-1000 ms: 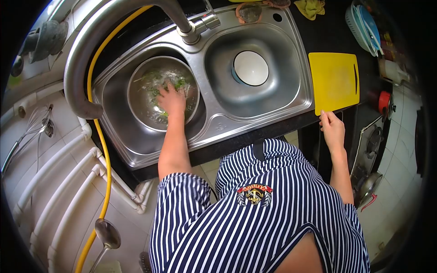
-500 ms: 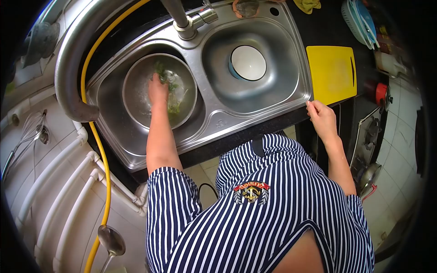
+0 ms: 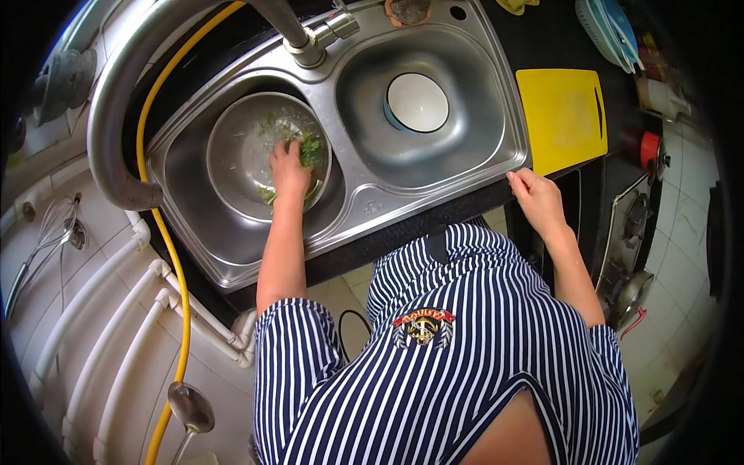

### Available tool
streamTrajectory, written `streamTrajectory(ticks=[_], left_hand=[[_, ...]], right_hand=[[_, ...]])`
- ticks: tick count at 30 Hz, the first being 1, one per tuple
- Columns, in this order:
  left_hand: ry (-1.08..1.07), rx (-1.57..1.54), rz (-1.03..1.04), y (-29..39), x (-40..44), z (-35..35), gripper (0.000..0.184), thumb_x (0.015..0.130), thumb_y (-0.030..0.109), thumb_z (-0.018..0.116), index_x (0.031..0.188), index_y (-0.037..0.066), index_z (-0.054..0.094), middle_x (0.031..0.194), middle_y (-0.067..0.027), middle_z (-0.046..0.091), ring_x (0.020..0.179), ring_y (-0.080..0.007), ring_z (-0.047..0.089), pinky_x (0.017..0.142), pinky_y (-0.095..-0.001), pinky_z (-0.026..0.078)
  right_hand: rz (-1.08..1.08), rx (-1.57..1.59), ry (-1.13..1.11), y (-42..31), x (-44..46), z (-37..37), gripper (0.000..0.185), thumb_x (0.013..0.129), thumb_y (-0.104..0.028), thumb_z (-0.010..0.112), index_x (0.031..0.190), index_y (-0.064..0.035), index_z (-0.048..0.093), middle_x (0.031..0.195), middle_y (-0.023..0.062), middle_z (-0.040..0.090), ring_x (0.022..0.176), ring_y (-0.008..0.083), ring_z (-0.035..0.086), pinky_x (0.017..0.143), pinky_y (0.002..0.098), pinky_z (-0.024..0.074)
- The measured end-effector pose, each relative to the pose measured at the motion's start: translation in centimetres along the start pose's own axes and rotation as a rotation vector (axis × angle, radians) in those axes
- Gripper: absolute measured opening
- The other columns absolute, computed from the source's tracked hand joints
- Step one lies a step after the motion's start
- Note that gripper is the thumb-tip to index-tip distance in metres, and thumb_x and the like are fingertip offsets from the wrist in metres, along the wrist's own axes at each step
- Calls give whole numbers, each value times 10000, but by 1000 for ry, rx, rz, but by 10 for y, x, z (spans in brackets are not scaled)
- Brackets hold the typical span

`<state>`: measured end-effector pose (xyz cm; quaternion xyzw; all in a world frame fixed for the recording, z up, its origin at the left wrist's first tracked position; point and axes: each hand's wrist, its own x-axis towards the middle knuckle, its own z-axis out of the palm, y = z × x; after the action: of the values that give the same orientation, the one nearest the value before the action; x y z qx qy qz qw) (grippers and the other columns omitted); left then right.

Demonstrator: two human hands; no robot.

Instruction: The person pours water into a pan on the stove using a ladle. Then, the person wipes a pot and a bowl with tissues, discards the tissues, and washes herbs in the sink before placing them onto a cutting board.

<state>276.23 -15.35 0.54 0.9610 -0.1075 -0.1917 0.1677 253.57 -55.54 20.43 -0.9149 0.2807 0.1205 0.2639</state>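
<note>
Inside the left sink basin stands a round metal bowl (image 3: 226,184) with water in it. My left hand (image 3: 288,169) reaches down into this bowl, fingers curled around leafy green herbs (image 3: 311,149) that look like coriander. Some loose sprigs lie in the water near the wrist. By the front right corner of the sink, my right hand (image 3: 536,200) is held with its fingers curled together; nothing shows in them. Close to it is a yellow cutting board (image 3: 559,120) on the counter.
The right basin (image 3: 372,151) holds a white enamel bowl (image 3: 418,102) with a blue outside. A tap (image 3: 308,48) rises behind the basins, its thick spout (image 3: 116,155) curving to the left. A yellow hose (image 3: 169,240) runs down the left side. Blue baskets (image 3: 608,35) stand at the back right.
My left hand has moved toward the right and front of the metal bowl, and the herbs have shifted with it. The right hand stays closed near the sink corner. The view has shifted slightly.
</note>
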Motion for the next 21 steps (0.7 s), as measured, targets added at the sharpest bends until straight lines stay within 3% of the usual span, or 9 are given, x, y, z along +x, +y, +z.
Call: streamTrajectory(ticks=[2, 4, 6, 8, 10, 12, 13, 18, 21], left_hand=[[22, 5, 70, -4, 7, -8, 448, 829, 2, 603, 1274, 48, 612, 1402, -241, 507, 1226, -384, 551, 1047, -417, 451], [9, -415, -336, 20, 2, -54, 364, 851, -37, 518, 1192, 21, 631, 1206, -200, 635, 931, -310, 674, 811, -419, 546], [107, -969, -274, 1, 1, -70, 399, 852, -51, 448, 1205, 19, 620, 1110, -140, 668, 790, -244, 686, 682, -372, 551], [50, -1132, -248, 11, -9, -105, 431, 851, -39, 439, 1253, 15, 582, 1082, -90, 657, 880, -184, 680, 743, -312, 546], [-63, -1038, -252, -23, 3, -101, 532, 861, 78, 573, 1387, 37, 500, 1234, -168, 622, 1128, -290, 633, 918, -352, 517], [85, -253, -169, -38, 18, -88, 763, 816, 256, 728, 1486, 77, 410, 1418, -258, 490, 1364, -372, 440, 1073, -396, 415], [54, -282, -297, -39, 28, -83, 1073, 700, 462, 830, 1542, 67, 295, 1522, -305, 336, 1455, -412, 274, 1142, -422, 334], [51, -202, -670, -13, 76, -31, 1309, 588, 617, 857, 1538, -4, 206, 1482, -343, 355, 1371, -459, 387, 1121, -451, 371], [64, -1, -488, 14, 83, -4, 995, 695, 378, 836, 1457, -11, 328, 1293, -302, 557, 1176, -413, 581, 991, -459, 478]], right_hand=[[-15, -68, -41, -3, 1, -4, 285, 959, -257, 619, 866, 10, 649, 710, 142, 646, 642, 257, 626, 625, 337, 483], [-10, -61, -32, 1, 0, -7, 286, 959, -257, 620, 862, 11, 646, 711, 140, 646, 643, 258, 628, 622, 340, 482], [-7, -48, -29, 7, 0, -6, 287, 959, -256, 621, 859, 12, 643, 712, 139, 645, 645, 258, 630, 619, 342, 480], [21, -61, -53, 14, 0, -3, 284, 958, -254, 623, 857, 12, 640, 713, 140, 641, 644, 258, 629, 617, 345, 478], [0, -49, -38, 13, -1, -1, 284, 958, -251, 623, 853, 13, 636, 712, 140, 637, 640, 257, 625, 615, 343, 476], [-15, -40, -22, 10, -4, 0, 284, 958, -248, 623, 849, 14, 632, 711, 140, 633, 636, 255, 621, 613, 342, 474], [-12, -24, -22, 10, -4, 0, 283, 958, -246, 623, 846, 14, 629, 709, 140, 630, 631, 254, 613, 612, 340, 473], [-25, -26, -9, 10, -5, 1, 280, 958, -240, 624, 838, 13, 622, 698, 138, 615, 613, 250, 586, 603, 339, 463], [-14, 6, -37, 6, -4, 1, 316, 959, -281, 606, 806, -5, 601, 722, 170, 605, 663, 340, 599, 623, 412, 463]])
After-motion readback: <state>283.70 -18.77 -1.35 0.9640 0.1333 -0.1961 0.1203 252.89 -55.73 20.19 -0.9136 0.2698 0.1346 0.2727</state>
